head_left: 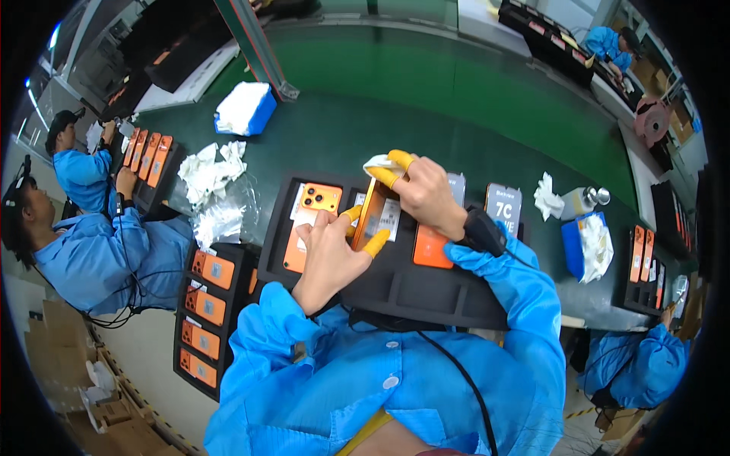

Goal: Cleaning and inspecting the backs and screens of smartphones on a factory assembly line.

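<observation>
My left hand [331, 254], with yellow finger cots on its fingertips, grips the lower part of an orange phone [371, 211] tilted up on its edge. My right hand [428, 196], also in yellow finger cots, pinches a white cloth [382, 162] against the phone's upper end. Both hands are above a black compartment tray [365, 285]. In its left compartment lies another orange phone [295, 249] with three camera rings, partly covered by my left hand. To the right sits an orange phone [433, 248], partly hidden by my right wrist.
A phone with a grey printed front [503, 204] lies right of the tray. Crumpled white cloths [207, 173] and clear plastic [219, 222] lie left. Blue bins [262, 114] [572, 247] hold cloths; a pump bottle [582, 200] stands right. Co-workers in blue [114, 251] work beside phone trays [182, 304].
</observation>
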Demonstrator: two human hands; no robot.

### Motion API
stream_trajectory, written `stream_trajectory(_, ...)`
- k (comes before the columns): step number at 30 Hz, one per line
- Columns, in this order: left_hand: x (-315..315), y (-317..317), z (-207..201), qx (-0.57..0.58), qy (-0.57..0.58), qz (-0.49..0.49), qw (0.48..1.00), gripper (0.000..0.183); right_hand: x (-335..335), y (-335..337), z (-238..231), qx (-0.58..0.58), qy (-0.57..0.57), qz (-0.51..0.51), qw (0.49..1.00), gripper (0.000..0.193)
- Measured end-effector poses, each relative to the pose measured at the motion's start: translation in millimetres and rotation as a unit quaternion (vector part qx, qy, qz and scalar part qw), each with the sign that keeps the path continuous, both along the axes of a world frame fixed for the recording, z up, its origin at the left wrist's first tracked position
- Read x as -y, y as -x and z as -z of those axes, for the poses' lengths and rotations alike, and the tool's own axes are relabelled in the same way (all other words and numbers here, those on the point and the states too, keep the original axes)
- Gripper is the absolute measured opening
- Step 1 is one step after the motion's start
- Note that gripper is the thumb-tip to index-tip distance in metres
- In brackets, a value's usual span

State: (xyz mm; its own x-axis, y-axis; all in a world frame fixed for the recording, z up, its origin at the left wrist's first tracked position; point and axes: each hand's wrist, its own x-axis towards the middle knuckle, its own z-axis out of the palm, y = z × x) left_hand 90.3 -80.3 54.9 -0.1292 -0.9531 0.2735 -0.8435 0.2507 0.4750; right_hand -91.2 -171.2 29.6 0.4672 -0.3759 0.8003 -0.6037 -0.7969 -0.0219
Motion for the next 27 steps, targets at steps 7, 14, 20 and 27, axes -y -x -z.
stream_trajectory(7,31.8,8.6,9.6,0.0,0.02,0.043,0.999,0.01,-7.8,-3.7,-1.6,0.012,0.017,0.032,0.999,0.022)
stream_trajectory(14,-7.2,18.0,-19.3,-0.069,0.282,-0.022,0.957,0.014,-59.5,-5.1,-78.0,0.098,0.106,-0.027,0.989,0.042)
stream_trajectory(20,-3.7,0.8,-10.3,-0.113,0.378,-0.09,0.915,0.023,-66.4,2.3,-81.3,0.11,0.166,-0.057,0.978,0.047)
stream_trajectory(27,-4.9,-3.5,-3.3,-0.253,0.303,-0.062,0.917,0.019,-65.1,-2.2,-75.7,0.177,0.091,-0.092,0.976,0.05)
